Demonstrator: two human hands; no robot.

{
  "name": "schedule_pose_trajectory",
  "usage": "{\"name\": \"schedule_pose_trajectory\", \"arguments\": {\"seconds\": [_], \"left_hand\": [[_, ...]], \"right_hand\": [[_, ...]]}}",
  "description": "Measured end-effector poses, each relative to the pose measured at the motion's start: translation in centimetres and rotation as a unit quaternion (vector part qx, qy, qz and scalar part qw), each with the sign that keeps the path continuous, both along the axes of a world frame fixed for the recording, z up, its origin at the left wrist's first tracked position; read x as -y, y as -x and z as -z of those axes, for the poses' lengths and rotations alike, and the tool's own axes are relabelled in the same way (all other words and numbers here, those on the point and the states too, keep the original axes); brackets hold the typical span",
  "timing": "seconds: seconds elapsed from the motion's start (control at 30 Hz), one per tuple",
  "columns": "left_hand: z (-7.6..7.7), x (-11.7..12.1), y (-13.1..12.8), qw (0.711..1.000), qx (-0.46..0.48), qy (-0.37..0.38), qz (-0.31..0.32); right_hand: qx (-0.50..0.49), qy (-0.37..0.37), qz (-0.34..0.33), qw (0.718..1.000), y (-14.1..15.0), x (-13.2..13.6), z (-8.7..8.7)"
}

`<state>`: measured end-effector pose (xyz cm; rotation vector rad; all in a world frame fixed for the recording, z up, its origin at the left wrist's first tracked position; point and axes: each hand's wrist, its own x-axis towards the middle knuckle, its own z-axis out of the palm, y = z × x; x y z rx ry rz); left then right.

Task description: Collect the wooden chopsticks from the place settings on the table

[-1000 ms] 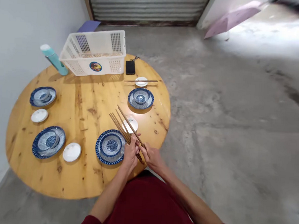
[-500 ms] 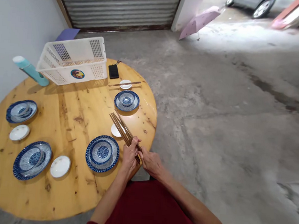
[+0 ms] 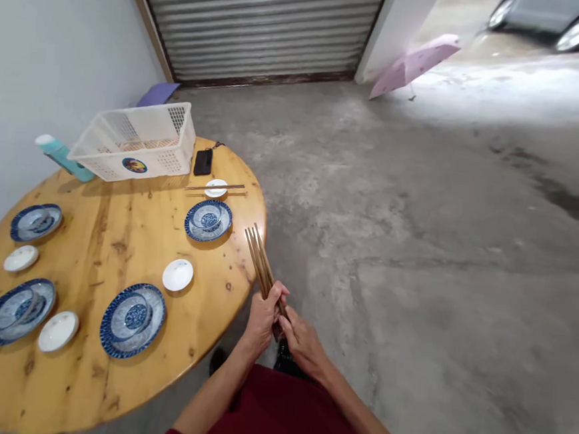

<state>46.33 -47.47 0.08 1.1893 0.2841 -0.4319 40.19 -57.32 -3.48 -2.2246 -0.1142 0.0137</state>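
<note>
The left hand [image 3: 263, 315] is curled round the middle of a bundle of chopsticks [image 3: 260, 261], while the right hand [image 3: 304, 342], just below and beside it, has its fingers closed at the lower ends. How firmly each one pinches, and how many sticks there are, I cannot tell. The bundle slants up and away from the fists, its upper tips fanned slightly apart.

Both hands are off the edge of the table [image 3: 142, 239], above the concrete floor [image 3: 346, 261]. That is the main hazard: if the left grip loosens while the right fingers work at the ends, a smooth stick could slide out and land on the floor. The splayed tips suggest the sticks are not evenly squeezed, so pulling on one might drag out another.

To the left of the hands, near the table's edge, are a small white dish [image 3: 177, 275] and a plate with a bowl on it [image 3: 133, 320]. A low sweep leftward with the long tips leading could knock the dish or rattle the bowl. Farther ahead and left, a pair of chopsticks [image 3: 236, 187] lies across another dish [image 3: 216, 188]; being round-looking and propped high, it could roll off if bumped.
</note>
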Motion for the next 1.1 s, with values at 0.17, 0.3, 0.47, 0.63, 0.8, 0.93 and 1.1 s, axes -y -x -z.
{"name": "schedule_pose_trajectory", "arguments": {"seconds": [0.17, 0.3, 0.47, 0.63, 0.8, 0.93, 1.1], "left_hand": [[-0.6, 5.8, -0.3, 0.998, -0.018, -0.055, 0.015], [0.0, 7.1, -1.7, 0.996, 0.03, -0.082, -0.017], [0.9, 7.8, -5.3, 0.99, 0.067, -0.105, -0.067], [0.8, 9.0, -11.1, 0.988, 0.065, -0.084, -0.113], [0.4, 8.7, -17.8, 0.98, 0.069, -0.044, -0.18], [0.3, 6.0, -22.3, 0.96, 0.039, -0.011, -0.277], [0.0, 2.5, -25.0, 0.926, -0.014, 0.031, -0.375]], "right_hand": [[-0.003, -0.014, 0.001, 1.0, -0.7, 5.8, 0.3], [0.019, 0.046, -0.029, 0.998, -2.8, 7.3, 1.1], [0.041, 0.074, -0.055, 0.995, -7.1, 8.2, 1.7], [0.022, 0.027, -0.083, 0.996, -13.0, 9.3, 1.4], [-0.012, 0.038, -0.159, 0.986, -20.2, 9.8, 0.2], [-0.025, 0.038, -0.219, 0.975, -26.1, 9.8, -1.2], [0.033, 0.099, -0.191, 0.976, -34.6, 8.5, -2.2]]}}
